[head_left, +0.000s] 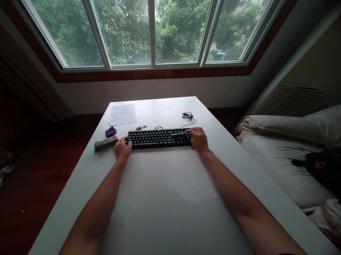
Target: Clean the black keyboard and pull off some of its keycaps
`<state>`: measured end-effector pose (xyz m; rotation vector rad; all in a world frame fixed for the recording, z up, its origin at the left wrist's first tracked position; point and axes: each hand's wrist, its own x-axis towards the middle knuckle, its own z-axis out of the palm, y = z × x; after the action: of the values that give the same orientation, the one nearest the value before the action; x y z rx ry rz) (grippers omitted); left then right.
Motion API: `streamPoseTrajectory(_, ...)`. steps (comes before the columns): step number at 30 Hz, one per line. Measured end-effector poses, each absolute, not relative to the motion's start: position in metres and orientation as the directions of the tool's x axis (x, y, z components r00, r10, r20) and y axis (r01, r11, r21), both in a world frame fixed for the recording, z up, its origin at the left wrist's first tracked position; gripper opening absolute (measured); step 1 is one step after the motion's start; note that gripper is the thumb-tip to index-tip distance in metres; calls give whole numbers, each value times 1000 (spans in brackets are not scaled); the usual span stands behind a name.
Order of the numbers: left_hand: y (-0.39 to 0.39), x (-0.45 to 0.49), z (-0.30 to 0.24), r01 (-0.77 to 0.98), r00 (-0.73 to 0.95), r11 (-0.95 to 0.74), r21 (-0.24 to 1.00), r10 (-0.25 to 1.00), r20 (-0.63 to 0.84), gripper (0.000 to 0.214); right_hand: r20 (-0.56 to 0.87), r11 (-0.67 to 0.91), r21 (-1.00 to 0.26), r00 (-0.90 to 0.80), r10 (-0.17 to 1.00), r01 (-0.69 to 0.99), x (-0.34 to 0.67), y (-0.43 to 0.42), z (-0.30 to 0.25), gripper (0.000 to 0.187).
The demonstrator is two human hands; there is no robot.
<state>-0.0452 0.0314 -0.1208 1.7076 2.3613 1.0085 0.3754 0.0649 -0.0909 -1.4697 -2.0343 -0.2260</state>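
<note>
- Lying across the counter (162, 192), the keyboard (159, 138) spans the space between both hands, its long axis left to right.
- The left hand (123, 148) is at its left end, partly curled, thumb and fingers closed on the corner.
- The right hand (198, 139) is at its right end, fingers bent in, pinching a thin pale stick (177, 134).
- That stick points left over the right-hand keys, nearly along the keyboard; whether its tip touches them, I cannot tell.
- The right hand is the nearer one to the stick; a grey cloth (105, 144) lies just left of the left hand.
</note>
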Motion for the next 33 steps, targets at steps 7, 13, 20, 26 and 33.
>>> streamPoseTrajectory(7,34,-46,-124,833,-390,172,526,858,335,38,634,502,-288,-231,738,815,367,67,-100,40)
streamPoseTrajectory(13,33,-46,-124,836,-383,160,525,856,348,36,634,510,-289,-237,736,810,365,66,-100,25)
streamPoseTrajectory(20,33,-46,-124,830,-384,157,535,857,344,36,601,291,-293,-62,797,911,400,82,-109,28)
streamPoseTrajectory(26,34,-46,-124,830,-383,157,536,858,342,37,618,323,-281,-87,781,904,398,82,-107,25)
streamPoseTrajectory(33,33,-46,-123,828,-381,151,539,858,345,36,599,294,-289,-68,798,911,386,82,-108,24)
